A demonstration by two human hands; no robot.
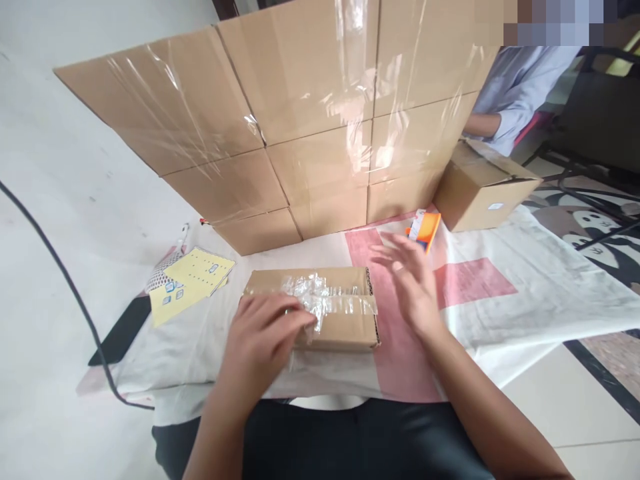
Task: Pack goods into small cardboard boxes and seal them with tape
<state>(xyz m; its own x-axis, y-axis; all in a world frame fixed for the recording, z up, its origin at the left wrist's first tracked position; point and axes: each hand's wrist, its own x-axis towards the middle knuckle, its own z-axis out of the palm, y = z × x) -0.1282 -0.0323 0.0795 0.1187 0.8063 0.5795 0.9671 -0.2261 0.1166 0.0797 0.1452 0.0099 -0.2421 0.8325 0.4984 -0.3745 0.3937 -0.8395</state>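
Observation:
A small flat cardboard box [345, 327] lies on the cloth in front of me, with crinkled clear tape [320, 291] across its top. My left hand [267, 327] rests over the box's left part, its thumb and forefinger pinched together on the tape near the front edge. Just right of the box, my right hand [413, 283] is held up with spread fingers and nothing in it. Beyond that hand lies an orange item [429, 227] with a white label, partly hidden by the fingers.
A wall of taped cardboard [320, 180] stands behind the box. Another carton [487, 193] sits at the back right, near a person's sleeve [525, 87]. Yellow papers [193, 277] and a dark flat object [123, 333] lie left on the cloth [540, 287]. A black cable [65, 280] hangs at left.

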